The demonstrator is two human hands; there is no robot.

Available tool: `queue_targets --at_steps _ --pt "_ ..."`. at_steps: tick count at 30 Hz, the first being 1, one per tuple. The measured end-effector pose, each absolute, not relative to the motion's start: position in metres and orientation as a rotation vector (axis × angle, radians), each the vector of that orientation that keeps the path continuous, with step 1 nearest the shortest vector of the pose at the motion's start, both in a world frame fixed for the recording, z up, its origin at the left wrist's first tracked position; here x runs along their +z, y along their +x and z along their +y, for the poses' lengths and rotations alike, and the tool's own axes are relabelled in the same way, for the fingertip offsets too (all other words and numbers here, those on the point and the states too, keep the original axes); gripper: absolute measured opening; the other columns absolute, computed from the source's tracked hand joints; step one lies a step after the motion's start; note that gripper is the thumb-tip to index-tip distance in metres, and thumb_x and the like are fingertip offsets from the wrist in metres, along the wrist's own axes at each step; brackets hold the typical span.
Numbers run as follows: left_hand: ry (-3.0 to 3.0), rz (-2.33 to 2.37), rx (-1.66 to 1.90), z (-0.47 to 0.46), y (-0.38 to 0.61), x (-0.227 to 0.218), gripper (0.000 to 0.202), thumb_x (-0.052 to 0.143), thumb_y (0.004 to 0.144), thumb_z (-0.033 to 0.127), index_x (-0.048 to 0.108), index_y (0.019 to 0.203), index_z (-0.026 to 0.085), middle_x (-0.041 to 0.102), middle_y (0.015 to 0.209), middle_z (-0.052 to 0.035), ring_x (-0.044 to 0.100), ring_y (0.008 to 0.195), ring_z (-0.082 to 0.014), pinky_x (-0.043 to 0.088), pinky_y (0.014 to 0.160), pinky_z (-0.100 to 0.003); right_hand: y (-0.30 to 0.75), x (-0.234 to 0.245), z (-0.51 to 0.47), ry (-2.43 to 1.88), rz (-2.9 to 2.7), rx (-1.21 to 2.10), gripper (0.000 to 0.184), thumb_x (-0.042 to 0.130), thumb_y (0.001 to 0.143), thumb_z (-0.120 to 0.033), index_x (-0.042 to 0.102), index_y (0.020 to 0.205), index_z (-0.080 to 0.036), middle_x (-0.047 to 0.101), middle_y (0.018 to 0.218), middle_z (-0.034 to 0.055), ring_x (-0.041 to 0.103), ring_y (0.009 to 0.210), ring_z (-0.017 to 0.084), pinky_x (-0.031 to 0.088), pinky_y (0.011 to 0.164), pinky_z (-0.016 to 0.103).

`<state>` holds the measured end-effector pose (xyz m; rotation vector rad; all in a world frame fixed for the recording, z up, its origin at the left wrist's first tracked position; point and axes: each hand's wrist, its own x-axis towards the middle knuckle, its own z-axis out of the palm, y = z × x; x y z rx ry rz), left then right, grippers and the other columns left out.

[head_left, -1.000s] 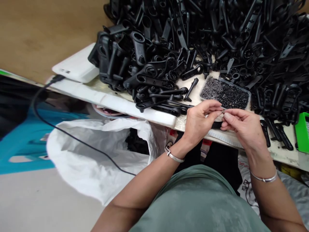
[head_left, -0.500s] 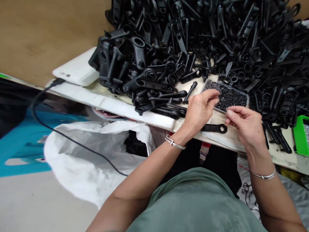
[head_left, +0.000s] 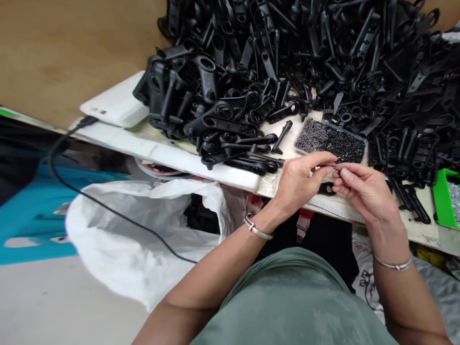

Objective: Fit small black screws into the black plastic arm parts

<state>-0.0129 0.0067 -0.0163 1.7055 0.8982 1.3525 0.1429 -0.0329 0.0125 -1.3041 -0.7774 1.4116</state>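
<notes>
My left hand [head_left: 300, 182] and my right hand [head_left: 361, 189] meet fingertip to fingertip just above the table's front edge. Both pinch a tiny dark part [head_left: 334, 166] between them, too small to name. Directly behind the fingers sits a clear tray [head_left: 363, 142] full of small black pieces. A black plastic lever [head_left: 326, 189] lies on the table under my hands, mostly hidden. A large heap of black plastic levers [head_left: 305, 62] fills the table behind the tray.
A white device [head_left: 113, 103] with a black cable [head_left: 79, 189] rests at the table's left end. A white sack [head_left: 136, 230] hangs open below the table edge. A green bin [head_left: 444, 199] stands at the far right. Brown board forms the back wall.
Half a second ago my left hand reached over the tray of small pieces; it has come back and now pinches against my right fingertips. The lever on the table is covered again.
</notes>
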Motion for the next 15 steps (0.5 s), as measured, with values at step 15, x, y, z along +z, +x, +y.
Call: queue_targets --at_steps 15 --pt "1.352 0.797 1.346 -0.012 -0.015 -0.014 0.015 0.07 0.078 0.008 0.074 0.09 0.017 0.077 0.086 -0.0018 0.073 0.081 -0.0121 0.059 0.076 -0.02 0.134 0.016 -0.053 -1.251 -0.781 1.334 0.023 0.089 0.066 -0.031 0.075 0.08 -0.019 0.073 0.071 -0.0005 0.065 0.053 0.007 0.058 0.054 0.017"
